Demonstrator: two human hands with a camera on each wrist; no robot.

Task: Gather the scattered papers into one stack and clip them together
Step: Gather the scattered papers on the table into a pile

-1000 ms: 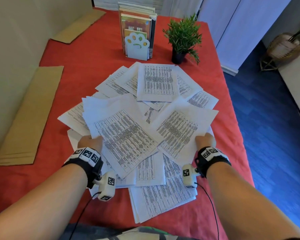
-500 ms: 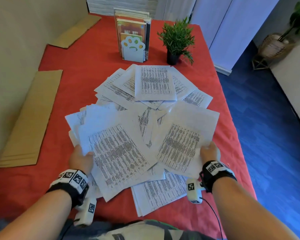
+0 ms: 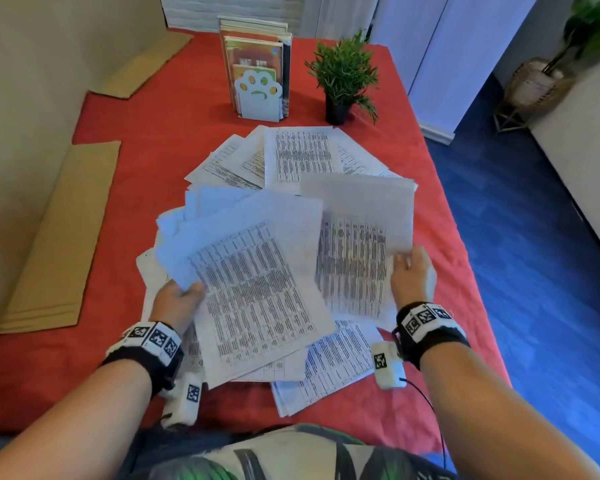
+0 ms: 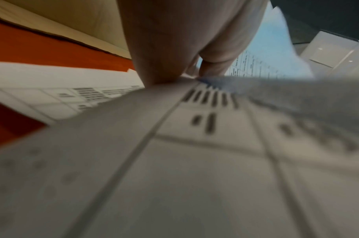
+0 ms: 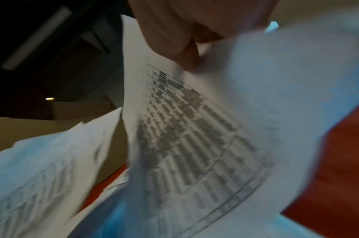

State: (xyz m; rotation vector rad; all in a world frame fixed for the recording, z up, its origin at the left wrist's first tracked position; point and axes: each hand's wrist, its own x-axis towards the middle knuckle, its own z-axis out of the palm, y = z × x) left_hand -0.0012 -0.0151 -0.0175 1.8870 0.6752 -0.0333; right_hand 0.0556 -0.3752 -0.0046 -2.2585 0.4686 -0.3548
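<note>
Printed white papers [image 3: 257, 292] lie scattered and overlapping on the red tablecloth [image 3: 125, 209]. My left hand [image 3: 177, 299] grips the left edge of a fanned bundle of sheets [image 4: 194, 145], thumb on top. My right hand [image 3: 411, 271] holds the right edge of another printed sheet [image 3: 355, 258], lifted and tilted; in the right wrist view the fingers [image 5: 174, 40] pinch that sheet [image 5: 194, 136]. More papers [image 3: 298, 157] lie flat farther back, and some [image 3: 329, 368] sit near the front edge under my wrists. No clip is visible.
A book holder with a paw-shaped end [image 3: 258, 91] and books stands at the back. A small potted plant [image 3: 343, 77] is right of it. Cardboard sheets [image 3: 63, 244] lie along the left wall. The table's right edge drops to a blue floor [image 3: 534, 271].
Both hands have pulled their sheets inward and upward; the two bundles are closer together and partly lifted off the pile. The scattered spread has narrowed.
</note>
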